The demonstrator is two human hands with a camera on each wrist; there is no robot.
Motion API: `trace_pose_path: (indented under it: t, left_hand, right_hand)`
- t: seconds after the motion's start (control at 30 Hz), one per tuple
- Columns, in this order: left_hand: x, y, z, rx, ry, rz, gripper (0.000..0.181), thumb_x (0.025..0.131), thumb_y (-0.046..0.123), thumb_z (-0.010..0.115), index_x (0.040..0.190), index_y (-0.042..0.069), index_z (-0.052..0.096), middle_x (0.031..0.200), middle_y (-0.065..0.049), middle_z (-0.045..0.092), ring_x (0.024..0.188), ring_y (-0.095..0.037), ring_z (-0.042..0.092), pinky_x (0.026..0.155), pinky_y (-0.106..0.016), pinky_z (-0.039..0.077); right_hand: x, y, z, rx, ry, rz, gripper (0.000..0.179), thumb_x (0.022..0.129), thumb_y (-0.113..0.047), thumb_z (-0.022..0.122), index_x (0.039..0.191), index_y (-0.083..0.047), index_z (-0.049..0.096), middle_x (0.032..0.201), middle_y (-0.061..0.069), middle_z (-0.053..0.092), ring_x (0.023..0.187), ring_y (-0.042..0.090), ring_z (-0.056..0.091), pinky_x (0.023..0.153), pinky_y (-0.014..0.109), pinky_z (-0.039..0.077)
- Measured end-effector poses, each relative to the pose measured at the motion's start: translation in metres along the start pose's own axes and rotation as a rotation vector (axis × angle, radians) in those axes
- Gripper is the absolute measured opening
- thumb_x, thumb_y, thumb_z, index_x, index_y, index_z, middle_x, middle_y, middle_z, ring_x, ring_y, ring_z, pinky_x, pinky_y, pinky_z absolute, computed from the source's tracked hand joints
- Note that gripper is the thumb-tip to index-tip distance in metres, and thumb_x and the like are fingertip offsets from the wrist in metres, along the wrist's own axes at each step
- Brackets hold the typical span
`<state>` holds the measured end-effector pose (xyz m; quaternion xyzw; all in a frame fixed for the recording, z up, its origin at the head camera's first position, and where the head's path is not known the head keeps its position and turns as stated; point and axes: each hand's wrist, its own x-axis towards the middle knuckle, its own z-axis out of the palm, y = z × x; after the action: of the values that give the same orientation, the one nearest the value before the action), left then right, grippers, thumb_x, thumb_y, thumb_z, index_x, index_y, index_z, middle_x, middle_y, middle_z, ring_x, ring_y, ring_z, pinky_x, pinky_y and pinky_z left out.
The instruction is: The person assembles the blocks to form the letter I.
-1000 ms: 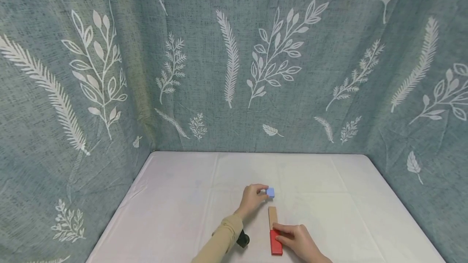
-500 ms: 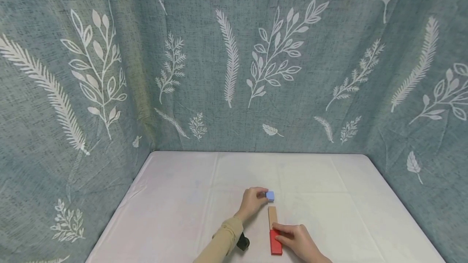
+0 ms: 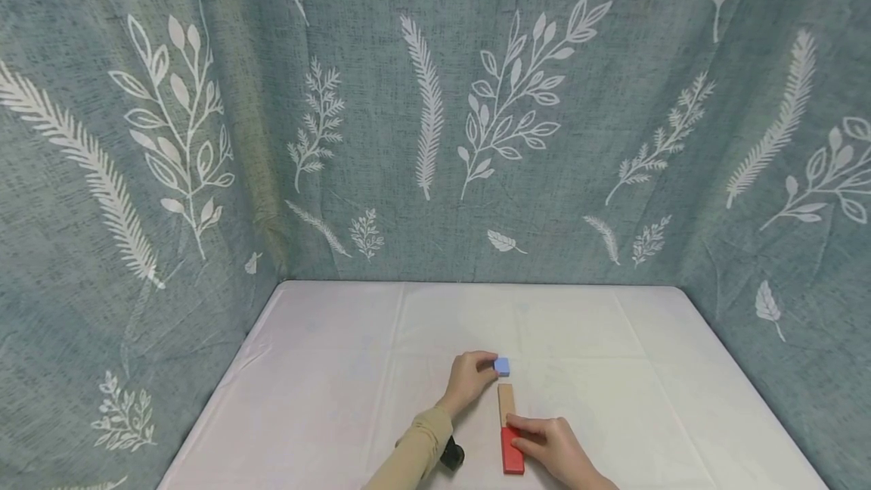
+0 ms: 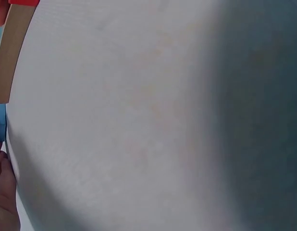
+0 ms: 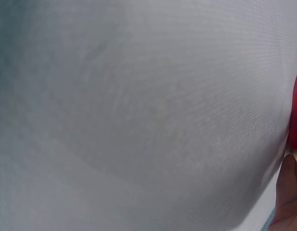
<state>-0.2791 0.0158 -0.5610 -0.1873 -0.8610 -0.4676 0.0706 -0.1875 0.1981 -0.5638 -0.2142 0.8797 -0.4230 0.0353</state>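
Note:
A small blue block (image 3: 502, 367) is pinched between the thumb and fingers of my left hand (image 3: 466, 379). Just nearer to me lies a plain wooden block (image 3: 506, 401), long and narrow. In the left wrist view, the blue block (image 4: 0, 123) sits right by the wooden block's end (image 4: 9, 62); whether they touch I cannot tell. A red block (image 3: 512, 460) continues the line toward me, its end against the wooden one. My right hand (image 3: 559, 448) holds the red block from the right, near that joint. Only part of the red block (image 5: 296, 113) shows in the right wrist view.
White cloth covers the table (image 3: 327, 392). A green-grey curtain (image 3: 381, 134) with white leaf prints stands behind it and along both sides. A small black object (image 3: 452, 455) shows beside the left sleeve (image 3: 416, 448).
My left hand has brought the blue block slightly toward me, closer to the wooden block's far end. The right hand and the red block have stayed in place.

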Motion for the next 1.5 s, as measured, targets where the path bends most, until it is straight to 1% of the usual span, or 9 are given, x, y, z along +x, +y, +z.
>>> trace_pose_path:
  t: [0.07,0.13,0.4,0.63,0.77,0.87,1.07,1.3,1.5]
  left_hand:
    - [0.0003,-0.0001,0.0001,0.004,0.001,0.008,0.027,0.077,0.0,0.069,0.104,-0.005,0.07,0.104,-0.017,0.072,0.104,-0.033,0.065,0.093,-0.044,0.054]
    - [0.0004,-0.0001,0.0002,0.004,0.0,0.002,0.027,0.077,0.0,0.069,0.104,-0.005,0.07,0.104,-0.017,0.072,0.104,-0.033,0.065,0.094,-0.043,0.053]
    - [-0.0001,0.0014,-0.0001,0.007,0.003,0.006,0.027,0.077,0.001,0.07,0.104,-0.004,0.07,0.104,-0.016,0.072,0.104,-0.033,0.065,0.093,-0.044,0.053]
    - [-0.0003,0.0023,0.0003,-0.005,-0.004,-0.011,0.027,0.078,0.002,0.07,0.105,-0.003,0.07,0.105,-0.015,0.072,0.105,-0.032,0.065,0.095,-0.043,0.053]
    - [0.0005,0.0002,0.0001,-0.003,-0.006,-0.005,0.028,0.077,0.002,0.07,0.105,-0.003,0.07,0.105,-0.015,0.072,0.104,-0.032,0.065,0.095,-0.043,0.053]
    - [0.0011,-0.002,-0.0002,-0.014,-0.011,-0.001,0.028,0.077,0.003,0.07,0.105,-0.002,0.07,0.105,-0.015,0.072,0.104,-0.032,0.065,0.095,-0.044,0.052]
    - [0.0011,-0.0032,-0.0012,-0.035,-0.022,-0.018,0.03,0.079,0.005,0.071,0.107,-0.002,0.069,0.108,-0.015,0.071,0.107,-0.032,0.064,0.096,-0.043,0.052]
    - [-0.0003,-0.0026,-0.0037,-0.087,-0.041,-0.034,0.033,0.08,0.007,0.07,0.111,-0.006,0.066,0.112,-0.018,0.069,0.109,-0.034,0.063,0.096,-0.043,0.053]
    - [-0.0013,-0.0018,-0.0055,-0.105,-0.051,-0.046,0.035,0.082,0.008,0.069,0.112,-0.008,0.065,0.114,-0.02,0.067,0.11,-0.035,0.062,0.096,-0.042,0.053]
  right_hand:
    - [0.0002,-0.0005,-0.0001,-0.002,-0.001,0.004,0.039,0.084,-0.025,0.071,0.116,-0.003,0.068,0.115,0.01,0.069,0.108,0.011,0.063,0.085,0.026,0.059]
    - [0.0003,-0.0007,-0.0002,-0.005,-0.004,0.006,0.039,0.084,-0.025,0.071,0.116,-0.003,0.068,0.115,0.01,0.069,0.108,0.011,0.064,0.085,0.027,0.059]
    - [0.0003,-0.0002,-0.0005,0.001,-0.007,0.008,0.039,0.084,-0.025,0.071,0.116,-0.003,0.068,0.115,0.01,0.069,0.108,0.011,0.064,0.084,0.026,0.059]
    - [0.0,0.0,-0.0001,0.008,-0.001,0.01,0.039,0.084,-0.025,0.071,0.116,-0.003,0.068,0.115,0.011,0.069,0.108,0.014,0.064,0.084,0.028,0.059]
    - [-0.0003,0.0002,-0.0001,0.01,0.001,0.009,0.039,0.084,-0.024,0.071,0.116,-0.003,0.068,0.115,0.011,0.069,0.108,0.012,0.064,0.084,0.026,0.059]
    - [-0.0003,0.0009,0.0002,0.015,0.002,0.004,0.038,0.084,-0.023,0.071,0.116,-0.002,0.067,0.115,0.011,0.069,0.107,0.01,0.063,0.083,0.024,0.059]
    - [-0.0005,0.0015,0.0012,0.008,0.017,-0.018,0.039,0.083,-0.024,0.071,0.116,-0.002,0.068,0.114,0.011,0.069,0.107,0.012,0.064,0.083,0.026,0.059]
    - [-0.0012,0.0009,0.0025,0.0,0.026,-0.028,0.038,0.083,-0.023,0.071,0.115,-0.002,0.068,0.113,0.011,0.069,0.107,0.013,0.064,0.082,0.024,0.059]
    - [-0.0011,0.0006,0.001,-0.019,0.032,-0.036,0.037,0.083,-0.023,0.072,0.114,-0.002,0.069,0.113,0.011,0.069,0.106,0.011,0.064,0.082,0.021,0.059]
